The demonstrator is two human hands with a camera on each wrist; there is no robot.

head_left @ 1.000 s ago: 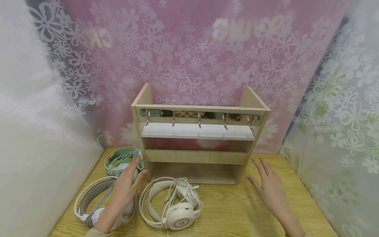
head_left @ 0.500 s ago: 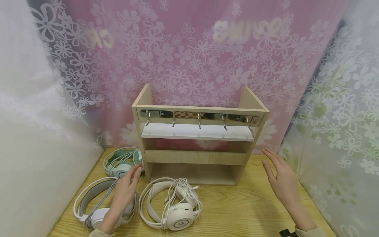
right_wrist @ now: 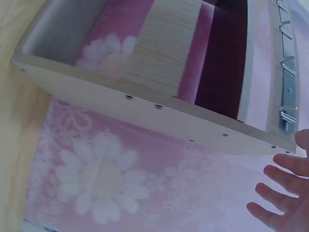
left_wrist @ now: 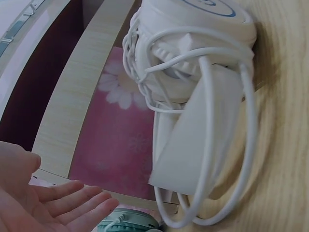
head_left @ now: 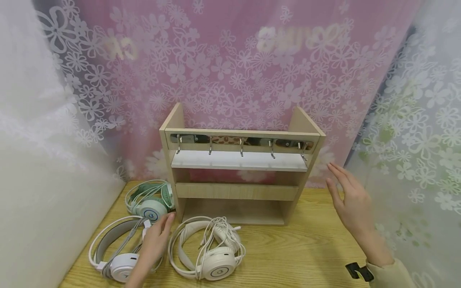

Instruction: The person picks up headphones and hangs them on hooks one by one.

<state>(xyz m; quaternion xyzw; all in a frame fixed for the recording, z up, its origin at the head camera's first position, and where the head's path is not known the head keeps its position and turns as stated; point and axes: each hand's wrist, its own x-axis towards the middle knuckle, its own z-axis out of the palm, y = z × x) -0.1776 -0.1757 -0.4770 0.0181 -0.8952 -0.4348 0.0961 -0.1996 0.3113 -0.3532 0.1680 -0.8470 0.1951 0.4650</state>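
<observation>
White headphones [head_left: 217, 261] lie between six and seven o'clock, bowing toward nine, long axis nine-to-three. Beside them at seven, my left hand [head_left: 156, 237] is loosely extended, empty; at four, my right hand [head_left: 354, 205] has straight, parted fingers, holding nothing.

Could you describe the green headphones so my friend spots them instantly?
Find the wooden shelf unit on the table. The green headphones lie at its left side, farther back than the white-and-grey headphones and the cream headphones. Only they have green padding.
</observation>
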